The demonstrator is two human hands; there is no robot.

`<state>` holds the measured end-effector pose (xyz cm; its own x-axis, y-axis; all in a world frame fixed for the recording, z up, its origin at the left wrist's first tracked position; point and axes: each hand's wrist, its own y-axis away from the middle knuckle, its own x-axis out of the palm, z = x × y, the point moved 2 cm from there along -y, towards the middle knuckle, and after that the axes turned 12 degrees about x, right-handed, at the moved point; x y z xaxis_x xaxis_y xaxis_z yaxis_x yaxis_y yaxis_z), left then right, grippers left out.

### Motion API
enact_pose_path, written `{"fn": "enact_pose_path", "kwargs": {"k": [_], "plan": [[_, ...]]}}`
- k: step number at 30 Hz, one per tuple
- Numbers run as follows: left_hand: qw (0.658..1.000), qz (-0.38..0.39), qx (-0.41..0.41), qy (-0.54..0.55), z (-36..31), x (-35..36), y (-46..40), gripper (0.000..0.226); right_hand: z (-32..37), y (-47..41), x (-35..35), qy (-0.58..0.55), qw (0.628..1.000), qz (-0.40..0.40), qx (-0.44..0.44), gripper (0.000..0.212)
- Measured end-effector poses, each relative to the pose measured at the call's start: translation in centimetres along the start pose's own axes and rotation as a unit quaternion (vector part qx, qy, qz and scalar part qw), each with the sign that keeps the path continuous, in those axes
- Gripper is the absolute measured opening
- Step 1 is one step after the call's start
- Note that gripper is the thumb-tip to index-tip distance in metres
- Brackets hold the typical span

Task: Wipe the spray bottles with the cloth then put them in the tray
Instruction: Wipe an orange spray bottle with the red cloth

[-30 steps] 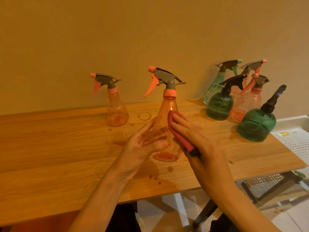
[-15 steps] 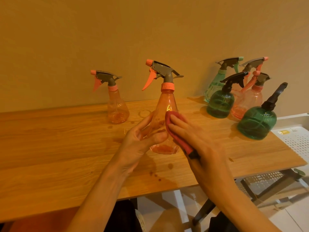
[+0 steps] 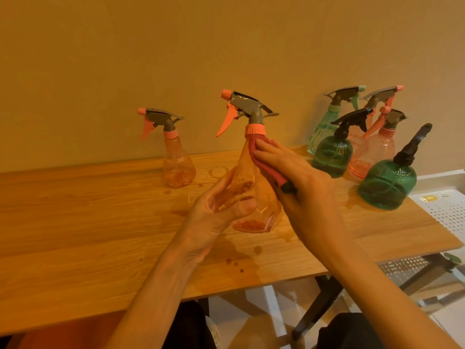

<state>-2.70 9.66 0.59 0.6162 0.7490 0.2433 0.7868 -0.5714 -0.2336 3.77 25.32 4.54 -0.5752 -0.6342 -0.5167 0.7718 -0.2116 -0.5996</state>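
A plain tan wall backs a wooden tabletop (image 3: 75, 222) dotted with small wet spots. Above its middle, the left hand (image 3: 216, 212) grips the lower body of an orange spray bottle (image 3: 254, 197), thumb across the front and fingers curled behind, holding it upright and slightly off the wood. The bottle is clear orange plastic, pear-shaped with a faceted base, a little reddish liquid pooled at the bottom, an orange collar, a grey spray head and an orange trigger and nozzle pointing left. The right hand (image 3: 297, 182) presses a red cloth (image 3: 266, 159) flat against the bottle's neck, just under the collar, fingers straight over the cloth and the cloth's tail pinched beneath the palm. Left of the hands and farther back stands a second orange bottle (image 3: 177, 159). Right of the hands, near the wall, is a cluster of five more bottles (image 3: 357, 147), green, teal and orange. Beyond them, off the tabletop's right end, is a white perforated tray (image 3: 448, 210).
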Motion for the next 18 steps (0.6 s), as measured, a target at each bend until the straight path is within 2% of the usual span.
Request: {"fn": "enact_pose_path", "kwargs": {"k": [10,15,18], "plan": [[0.999,-0.028,-0.006,0.024,0.2,-0.5,-0.3,0.114,0.4,6.0,0.2,-0.004,0.999,0.046,-0.011,0.04],[0.999,0.0,0.003,0.035,-0.3,0.3,-0.1,0.095,0.1,3.4,-0.4,-0.002,0.999,0.046,0.001,0.04],[1.0,-0.01,0.01,0.018,-0.5,0.6,-0.3,0.084,0.5,1.0,-0.7,0.005,0.999,0.029,0.016,0.041]]}}
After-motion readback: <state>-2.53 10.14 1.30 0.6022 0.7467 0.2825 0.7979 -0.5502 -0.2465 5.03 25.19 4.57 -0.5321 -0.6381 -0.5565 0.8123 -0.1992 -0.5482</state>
